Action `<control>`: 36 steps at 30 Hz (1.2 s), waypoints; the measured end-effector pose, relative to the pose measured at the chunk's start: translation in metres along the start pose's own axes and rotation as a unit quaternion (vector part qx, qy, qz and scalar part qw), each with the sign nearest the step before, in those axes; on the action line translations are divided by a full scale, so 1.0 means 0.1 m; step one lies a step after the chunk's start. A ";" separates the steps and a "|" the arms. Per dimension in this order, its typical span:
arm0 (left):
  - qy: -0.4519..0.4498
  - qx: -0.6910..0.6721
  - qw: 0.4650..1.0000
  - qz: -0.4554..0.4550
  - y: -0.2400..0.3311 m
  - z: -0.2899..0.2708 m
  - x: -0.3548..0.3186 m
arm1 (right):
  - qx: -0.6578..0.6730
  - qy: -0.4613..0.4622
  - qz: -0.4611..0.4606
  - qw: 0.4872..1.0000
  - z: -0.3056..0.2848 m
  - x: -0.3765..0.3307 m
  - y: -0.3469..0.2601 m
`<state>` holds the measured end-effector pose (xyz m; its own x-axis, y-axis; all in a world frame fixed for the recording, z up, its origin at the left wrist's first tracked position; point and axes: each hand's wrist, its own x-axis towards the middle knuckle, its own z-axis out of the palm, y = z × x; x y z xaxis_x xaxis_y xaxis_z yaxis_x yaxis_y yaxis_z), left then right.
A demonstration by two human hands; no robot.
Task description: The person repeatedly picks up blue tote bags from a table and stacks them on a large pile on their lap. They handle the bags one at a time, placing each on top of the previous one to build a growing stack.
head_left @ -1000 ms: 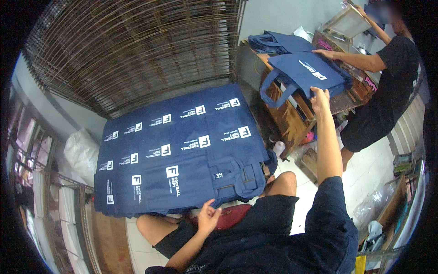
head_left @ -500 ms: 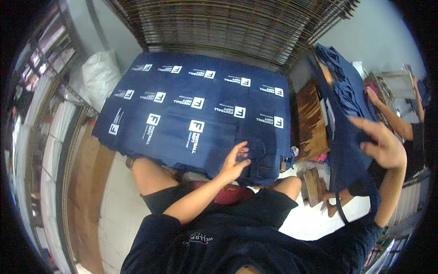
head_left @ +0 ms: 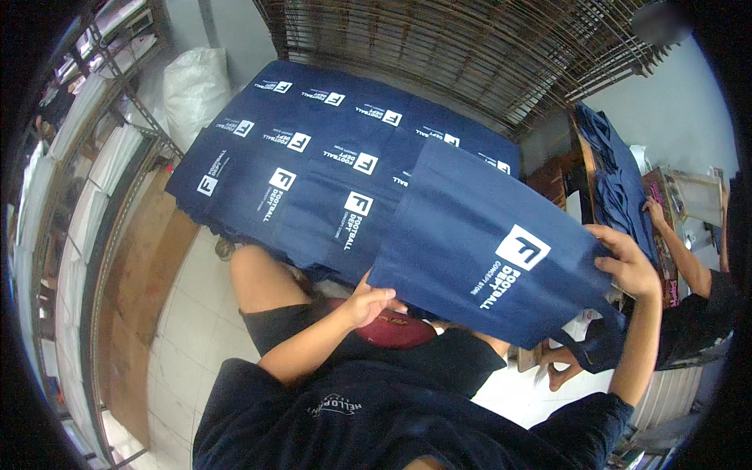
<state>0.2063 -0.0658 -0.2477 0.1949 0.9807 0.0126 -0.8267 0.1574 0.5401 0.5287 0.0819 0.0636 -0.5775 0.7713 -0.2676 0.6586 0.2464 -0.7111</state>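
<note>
The navy tote bag [head_left: 486,251] looks light, soft and floppy; the left hand [head_left: 370,301] and right hand [head_left: 630,265] pinch its opposite edges with closed fingers.

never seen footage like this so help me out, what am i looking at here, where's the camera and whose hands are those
There is no machine here. The picture comes from a wide fisheye camera worn on a person's head, looking down, so straight edges bend near the rim. The two arms coming up from the bottom are that person's own. The left hand grips the lower corner of a navy blue bag with a white square print, and the right hand holds its far edge, so the bag is spread flat between them. Beyond it lies a spread of matching printed bags, overlapping in rows. At the right edge another person's hand rests by a second pile of blue bags.
</note>
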 end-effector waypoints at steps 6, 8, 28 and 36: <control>0.276 0.095 0.955 0.052 -0.13 -0.22 0.04 | -0.075 -0.006 -0.005 0.997 0.49 0.95 1.18; 0.313 0.261 0.910 0.073 -0.19 -0.36 0.12 | -0.136 0.051 -0.038 0.989 0.78 1.31 1.65; 0.366 0.527 0.764 0.071 -0.28 -0.65 -0.02 | -0.095 0.294 -0.005 0.951 1.62 2.05 2.60; 0.386 0.531 0.752 0.068 -0.20 -0.57 -0.04 | -0.115 0.305 0.000 0.945 1.66 2.09 2.50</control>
<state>0.1915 -0.0662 -0.3064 -0.5556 0.8191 -0.1430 0.1548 0.2709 0.9501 0.4926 0.2074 -0.2777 -0.2372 0.9492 0.2068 0.7870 0.3126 -0.5320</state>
